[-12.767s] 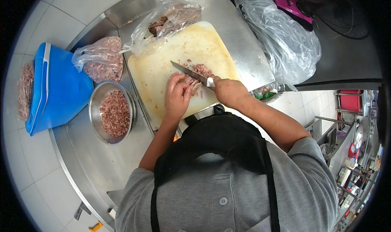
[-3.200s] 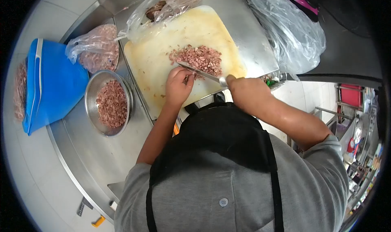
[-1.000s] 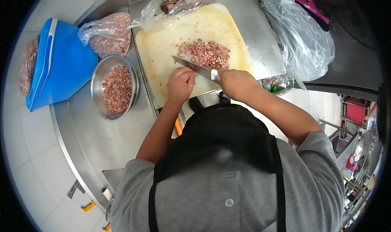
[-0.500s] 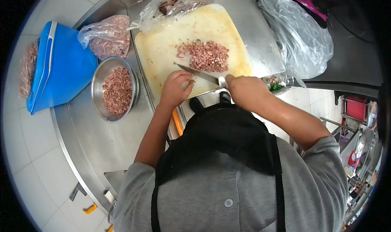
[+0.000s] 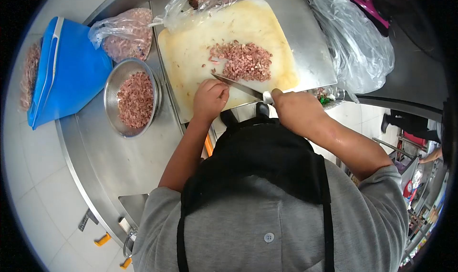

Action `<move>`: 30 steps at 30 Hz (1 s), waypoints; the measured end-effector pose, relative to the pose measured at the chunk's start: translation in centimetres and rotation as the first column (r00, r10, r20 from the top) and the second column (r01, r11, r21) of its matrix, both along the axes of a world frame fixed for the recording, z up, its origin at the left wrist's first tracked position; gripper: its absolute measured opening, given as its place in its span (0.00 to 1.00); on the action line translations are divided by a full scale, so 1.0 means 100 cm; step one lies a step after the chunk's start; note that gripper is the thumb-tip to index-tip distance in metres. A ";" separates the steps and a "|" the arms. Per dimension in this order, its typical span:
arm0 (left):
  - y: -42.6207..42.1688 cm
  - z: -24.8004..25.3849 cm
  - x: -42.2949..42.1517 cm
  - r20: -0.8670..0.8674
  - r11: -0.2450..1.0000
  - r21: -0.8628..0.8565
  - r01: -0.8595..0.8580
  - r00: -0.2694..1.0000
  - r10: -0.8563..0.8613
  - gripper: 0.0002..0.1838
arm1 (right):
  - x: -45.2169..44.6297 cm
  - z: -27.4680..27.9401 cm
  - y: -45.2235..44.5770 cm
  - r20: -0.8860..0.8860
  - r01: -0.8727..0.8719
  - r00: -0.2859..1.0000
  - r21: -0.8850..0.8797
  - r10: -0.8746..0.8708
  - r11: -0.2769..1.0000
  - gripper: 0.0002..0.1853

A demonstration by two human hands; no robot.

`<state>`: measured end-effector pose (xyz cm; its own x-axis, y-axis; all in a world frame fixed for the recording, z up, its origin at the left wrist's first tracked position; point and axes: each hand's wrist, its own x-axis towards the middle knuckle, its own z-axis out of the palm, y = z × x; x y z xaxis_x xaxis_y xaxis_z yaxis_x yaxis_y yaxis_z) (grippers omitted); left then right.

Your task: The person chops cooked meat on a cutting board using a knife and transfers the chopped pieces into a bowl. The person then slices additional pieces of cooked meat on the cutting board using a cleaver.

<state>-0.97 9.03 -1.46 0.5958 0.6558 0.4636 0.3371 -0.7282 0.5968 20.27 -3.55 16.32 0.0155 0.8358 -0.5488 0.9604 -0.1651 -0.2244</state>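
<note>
A: Where do we have the chopped meat [image 5: 248,64]?
B: On the cutting board [image 5: 238,21], right of centre, cut small. A second batch fills part of the strainer [image 5: 110,93], off the board's left edge.
A: Finger state?
B: Our right hand [image 5: 298,109] has its fingers closed round the handle of the knife [image 5: 241,87], blade near the board's near edge. Our left hand [image 5: 209,99] has its fingers curled together by the tip; we cannot tell whether they pinch anything.
A: Uncut stock?
B: Larger pieces, apparently, in the clear bag [image 5: 222,1] at the far-left corner.
A: Markings?
B: We can read none.
</note>
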 end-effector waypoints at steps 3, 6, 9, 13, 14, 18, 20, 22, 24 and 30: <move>-0.002 0.000 -0.001 -0.003 1.000 0.024 0.017 1.000 -0.017 0.04 | -0.001 -0.008 0.000 0.025 0.012 1.000 -0.072 -0.011 0.997 0.12; -0.005 -0.001 -0.003 0.006 0.998 0.053 0.028 1.000 -0.029 0.04 | -0.008 -0.031 0.001 -0.027 0.047 0.998 -0.064 -0.049 0.997 0.12; -0.003 0.001 -0.002 -0.044 0.996 0.084 0.042 0.998 -0.039 0.04 | -0.009 -0.048 0.009 -0.077 0.064 0.995 0.008 -0.063 0.998 0.12; -0.006 -0.002 -0.004 -0.043 0.998 0.044 0.042 0.998 -0.041 0.07 | -0.001 -0.038 0.008 -0.047 0.023 0.999 0.078 -0.019 0.997 0.10; -0.006 -0.004 -0.005 -0.041 0.999 0.042 0.026 0.999 -0.024 0.06 | 0.001 -0.031 0.004 -0.050 0.026 0.999 0.079 -0.023 0.997 0.10; -0.008 -0.005 -0.005 -0.034 0.999 0.032 0.028 0.999 -0.027 0.06 | -0.004 -0.031 -0.005 -0.089 0.047 0.995 0.007 -0.046 0.999 0.11; -0.006 -0.004 -0.006 -0.046 0.997 0.058 0.048 0.998 -0.046 0.05 | -0.009 -0.037 0.003 -0.103 0.078 0.991 -0.023 -0.080 0.997 0.13; -0.005 0.000 -0.006 -0.044 0.996 0.081 0.041 0.998 -0.038 0.04 | -0.010 -0.038 0.015 -0.080 0.052 0.996 0.021 -0.050 0.998 0.12; -0.006 0.001 -0.005 -0.040 0.994 0.099 0.052 0.998 -0.048 0.04 | -0.003 -0.029 0.014 -0.062 0.006 0.998 0.008 -0.005 1.000 0.12; -0.006 0.001 -0.004 -0.047 0.998 0.049 0.030 0.999 -0.027 0.04 | -0.005 -0.055 -0.001 -0.141 0.072 0.988 0.064 -0.063 0.995 0.13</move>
